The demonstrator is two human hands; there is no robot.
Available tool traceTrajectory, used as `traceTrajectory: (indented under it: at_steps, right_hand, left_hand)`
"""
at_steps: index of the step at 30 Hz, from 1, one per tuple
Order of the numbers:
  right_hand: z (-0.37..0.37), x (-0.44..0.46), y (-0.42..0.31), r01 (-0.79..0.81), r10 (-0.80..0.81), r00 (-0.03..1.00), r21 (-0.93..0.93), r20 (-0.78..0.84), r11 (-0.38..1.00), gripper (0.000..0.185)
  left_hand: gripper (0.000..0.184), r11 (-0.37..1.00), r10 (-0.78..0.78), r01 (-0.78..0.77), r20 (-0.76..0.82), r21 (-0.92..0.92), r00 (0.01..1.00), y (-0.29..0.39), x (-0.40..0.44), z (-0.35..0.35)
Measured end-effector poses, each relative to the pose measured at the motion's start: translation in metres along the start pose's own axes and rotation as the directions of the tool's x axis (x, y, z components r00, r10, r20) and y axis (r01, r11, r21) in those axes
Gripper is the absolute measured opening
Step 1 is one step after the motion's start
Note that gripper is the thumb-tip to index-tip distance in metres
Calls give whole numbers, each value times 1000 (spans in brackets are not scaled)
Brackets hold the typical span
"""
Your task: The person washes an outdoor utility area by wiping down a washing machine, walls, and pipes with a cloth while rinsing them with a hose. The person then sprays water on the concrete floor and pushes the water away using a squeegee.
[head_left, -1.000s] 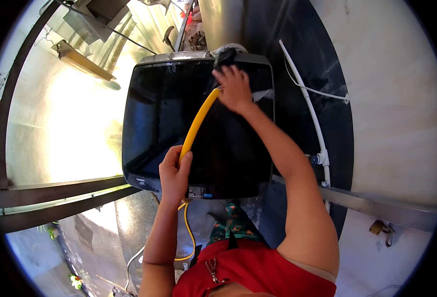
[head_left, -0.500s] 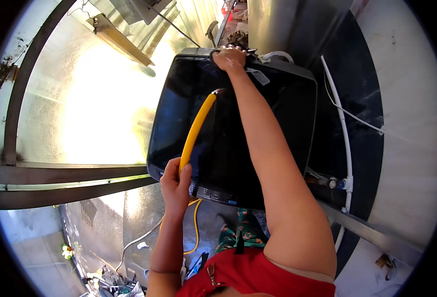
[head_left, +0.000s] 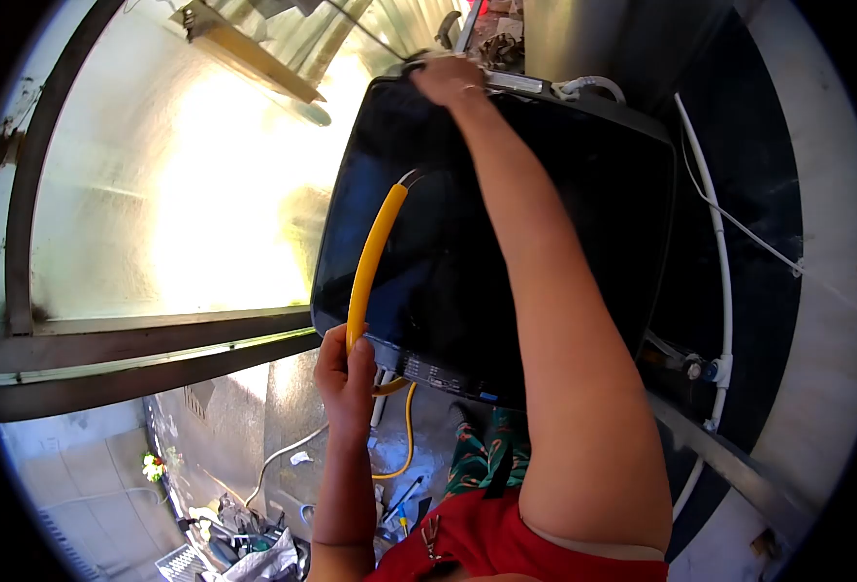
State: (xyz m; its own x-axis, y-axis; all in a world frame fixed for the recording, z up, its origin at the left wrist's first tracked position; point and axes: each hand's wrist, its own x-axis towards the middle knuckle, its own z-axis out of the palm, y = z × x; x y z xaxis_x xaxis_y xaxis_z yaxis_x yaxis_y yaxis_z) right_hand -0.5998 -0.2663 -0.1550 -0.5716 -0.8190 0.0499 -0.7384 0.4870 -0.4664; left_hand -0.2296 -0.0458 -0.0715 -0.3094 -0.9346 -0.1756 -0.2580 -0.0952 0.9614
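My left hand [head_left: 347, 367] is wrapped round the lower part of a yellow hose [head_left: 371, 257], near the front edge of a black-topped washing machine [head_left: 583, 233]. The hose stands up in a slight curve, and a thin strand sticks out of its upper end. At the machine's back left corner, my right hand [head_left: 451, 80] reaches out with its fingers bent over something dark. That thing is small and blurred, so I cannot make it out.
A white pipe [head_left: 721, 262] runs up the right side by a dark wall. Metal rails [head_left: 137, 339] cross at the left. Below left, assorted items [head_left: 244, 543] lie in a pile on the floor. A white corrugated hose [head_left: 593, 87] curves behind the machine.
My right hand has moved from beside the hose's upper end to the machine's back edge, then further left. My left hand still holds the hose. The view has shifted, with the machine now further right.
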Motion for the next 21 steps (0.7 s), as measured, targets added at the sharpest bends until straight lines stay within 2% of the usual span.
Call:
traceTrajectory:
  at_steps: [1, 2, 5, 8, 9, 10, 13, 15, 17, 21]
  right_hand:
    - [-4, 5, 13, -66, 68, 998, -84, 13, 994, 50]
    - [-2, 9, 25, -120, 118, 992, -90, -35, 989, 51]
    - [9, 14, 8, -194, 192, 981, -192, -29, 962, 54]
    - [15, -4, -29, 17, -31, 997, -191, -69, 981, 55]
    - [24, 2, -39, 117, -117, 993, -158, 8, 980, 59]
    - [29, 0, -51, 185, -185, 983, -157, 19, 970, 58]
    - [49, -8, -71, 290, -296, 955, -136, -19, 947, 55]
    - [54, -21, -84, 396, -391, 918, -244, 72, 885, 51]
    - [57, -49, -98, 530, -505, 848, -254, 162, 809, 48]
    - [65, -121, -123, 602, -583, 798, -177, 153, 778, 44]
  left_hand:
    - [20, 1000, 9, -9, -14, 9, 1000, -1, 0, -6]
    - [20, 1000, 17, -16, -25, 14, 1000, -3, -1, -10]
    - [20, 1000, 15, -14, -46, 10, 999, -6, -4, -18]
    - [20, 1000, 23, -23, -59, -10, 998, -9, -4, -22]
    - [20, 1000, 22, -21, -68, 4, 997, -9, -5, -22]
    - [20, 1000, 22, -21, -72, 19, 997, -9, -5, -22]
    - [20, 999, 19, -17, -61, 32, 998, -9, -8, -22]
    - [21, 1000, 22, -21, -68, 17, 997, -14, -13, -24]
    - [21, 999, 24, -21, -71, 42, 997, -12, -17, -29]
    - [20, 998, 31, -24, -96, 64, 995, -20, -25, -48]
